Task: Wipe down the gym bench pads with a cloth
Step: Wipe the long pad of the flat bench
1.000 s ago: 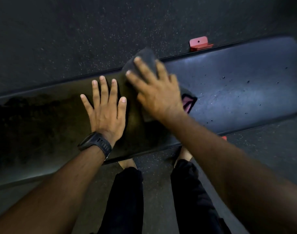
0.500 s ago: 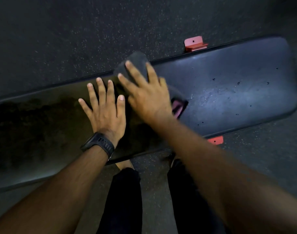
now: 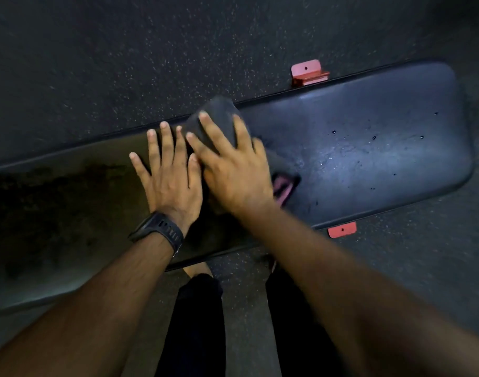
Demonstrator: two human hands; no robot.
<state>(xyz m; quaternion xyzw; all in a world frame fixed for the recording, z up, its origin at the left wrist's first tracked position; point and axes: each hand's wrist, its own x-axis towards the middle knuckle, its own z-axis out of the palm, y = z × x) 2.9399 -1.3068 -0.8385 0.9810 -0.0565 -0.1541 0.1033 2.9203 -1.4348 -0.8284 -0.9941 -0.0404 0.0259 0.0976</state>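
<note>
A long black bench pad (image 3: 369, 148) runs across the view from lower left to upper right, with small droplets on its right part. A dark grey cloth (image 3: 219, 115) with a pink patch lies on the pad's middle. My right hand (image 3: 233, 167) presses flat on the cloth with straight, spread fingers. My left hand (image 3: 167, 172), with a black watch on its wrist, rests flat on the bare pad just left of the cloth, touching my right hand.
Red metal frame brackets (image 3: 309, 73) stick out from under the pad at its far and near edges. Dark speckled rubber floor (image 3: 124, 63) surrounds the bench. My legs in black trousers (image 3: 197, 322) stand at the pad's near edge.
My right hand has slid the cloth leftward along the pad, closing up against my left hand. The left hand has stayed flat on the pad.
</note>
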